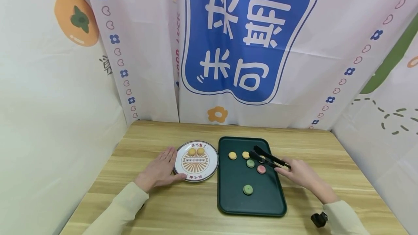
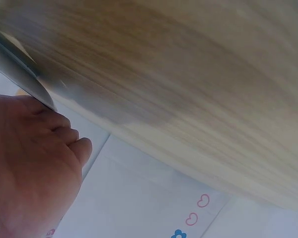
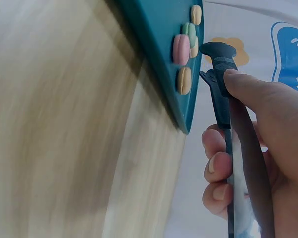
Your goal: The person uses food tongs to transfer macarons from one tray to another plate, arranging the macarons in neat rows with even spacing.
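Note:
My left hand (image 1: 161,169) lies flat at the left edge of a white patterned plate (image 1: 210,168), its fingers straight along the rim and its thumb at the near side. Two yellow macarons (image 1: 200,151) sit side by side on that plate. My right hand (image 1: 302,173) grips a pair of tongs (image 3: 248,153) with black tips. In the head view the parted tips hang over the right side of a dark green tray (image 1: 235,202), partly covering a yellow macaron (image 1: 262,159). Close by lie a green macaron (image 1: 250,163) and a pink macaron (image 1: 261,169).
The tray also bears another green macaron (image 1: 248,189) toward its near end and a yellow macaron (image 1: 232,155) at the left. Plate and tray stand next to each other on a wooden table (image 1: 183,209). Printed cloth (image 1: 153,64) hangs behind and at both sides.

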`<state>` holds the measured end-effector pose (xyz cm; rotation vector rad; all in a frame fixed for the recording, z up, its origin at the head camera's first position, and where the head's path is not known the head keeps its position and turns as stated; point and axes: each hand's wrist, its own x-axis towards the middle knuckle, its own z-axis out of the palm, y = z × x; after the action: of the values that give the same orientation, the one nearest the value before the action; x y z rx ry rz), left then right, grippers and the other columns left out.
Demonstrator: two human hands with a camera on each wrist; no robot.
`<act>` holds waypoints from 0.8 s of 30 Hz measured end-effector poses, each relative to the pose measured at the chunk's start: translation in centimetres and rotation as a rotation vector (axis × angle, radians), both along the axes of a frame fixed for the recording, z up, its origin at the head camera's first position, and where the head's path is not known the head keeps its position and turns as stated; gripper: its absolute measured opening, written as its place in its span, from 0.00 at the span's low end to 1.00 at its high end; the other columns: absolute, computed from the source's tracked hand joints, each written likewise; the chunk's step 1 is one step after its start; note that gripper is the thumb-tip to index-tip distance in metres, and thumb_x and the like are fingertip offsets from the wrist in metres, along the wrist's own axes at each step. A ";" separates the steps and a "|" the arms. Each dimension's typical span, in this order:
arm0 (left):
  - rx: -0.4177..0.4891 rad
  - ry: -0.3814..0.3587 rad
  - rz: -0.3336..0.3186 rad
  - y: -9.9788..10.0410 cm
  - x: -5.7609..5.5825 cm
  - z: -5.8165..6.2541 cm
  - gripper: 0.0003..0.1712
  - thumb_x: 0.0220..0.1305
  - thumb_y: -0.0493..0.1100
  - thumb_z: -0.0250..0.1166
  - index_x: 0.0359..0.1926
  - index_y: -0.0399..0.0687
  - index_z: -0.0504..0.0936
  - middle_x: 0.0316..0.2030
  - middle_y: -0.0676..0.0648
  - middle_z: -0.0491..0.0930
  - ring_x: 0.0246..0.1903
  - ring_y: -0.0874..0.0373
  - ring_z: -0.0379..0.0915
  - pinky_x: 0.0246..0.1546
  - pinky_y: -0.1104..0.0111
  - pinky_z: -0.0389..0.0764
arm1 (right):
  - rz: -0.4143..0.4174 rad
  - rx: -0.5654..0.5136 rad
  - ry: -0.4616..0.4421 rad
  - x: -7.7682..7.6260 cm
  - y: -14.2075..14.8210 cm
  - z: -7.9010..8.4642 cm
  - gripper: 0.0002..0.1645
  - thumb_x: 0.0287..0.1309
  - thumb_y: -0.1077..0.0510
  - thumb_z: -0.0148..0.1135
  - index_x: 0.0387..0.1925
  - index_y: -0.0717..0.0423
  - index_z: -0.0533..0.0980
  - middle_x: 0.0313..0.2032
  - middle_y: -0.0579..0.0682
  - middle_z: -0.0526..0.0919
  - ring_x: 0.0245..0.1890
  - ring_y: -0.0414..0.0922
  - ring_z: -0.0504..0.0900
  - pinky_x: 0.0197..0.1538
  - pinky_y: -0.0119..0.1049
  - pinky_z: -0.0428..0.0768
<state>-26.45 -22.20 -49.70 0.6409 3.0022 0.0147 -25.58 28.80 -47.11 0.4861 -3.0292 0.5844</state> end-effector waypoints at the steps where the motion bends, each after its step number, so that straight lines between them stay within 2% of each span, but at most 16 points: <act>1: 0.006 0.000 -0.004 0.0 0.0 0.0 0.64 0.60 0.80 0.47 0.73 0.27 0.53 0.75 0.30 0.50 0.76 0.38 0.44 0.76 0.49 0.53 | -0.002 0.003 0.006 0.1 0.2 -0.1 0.26 0.62 0.36 0.60 0.43 0.54 0.80 0.15 0.41 0.68 0.14 0.36 0.65 0.19 0.29 0.64; 6: 0.015 -0.005 0.000 -0.1 0.0 0.0 0.63 0.61 0.79 0.48 0.72 0.26 0.53 0.75 0.30 0.49 0.76 0.37 0.43 0.76 0.49 0.52 | -0.021 0.023 0.024 0.4 0.9 -0.2 0.20 0.62 0.39 0.62 0.38 0.51 0.79 0.15 0.41 0.68 0.15 0.37 0.65 0.19 0.30 0.63; 19: 0.014 -0.008 0.010 0.0 0.1 -0.1 0.64 0.60 0.80 0.46 0.73 0.28 0.52 0.75 0.31 0.49 0.76 0.39 0.43 0.77 0.49 0.52 | -0.044 0.044 -0.032 0.4 1.6 -0.3 0.18 0.62 0.40 0.62 0.36 0.51 0.77 0.15 0.41 0.70 0.15 0.38 0.66 0.19 0.31 0.64; 24: 0.028 -0.008 0.009 0.1 0.2 0.0 0.63 0.61 0.79 0.47 0.73 0.27 0.53 0.75 0.30 0.49 0.76 0.38 0.43 0.77 0.49 0.52 | -0.042 0.063 -0.042 0.4 1.6 -0.5 0.20 0.61 0.39 0.63 0.37 0.52 0.79 0.16 0.43 0.68 0.17 0.39 0.64 0.20 0.31 0.61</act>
<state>-26.27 -22.13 -49.71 0.6284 3.0020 0.0603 -25.21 30.40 -47.61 0.4157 -3.0972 0.5045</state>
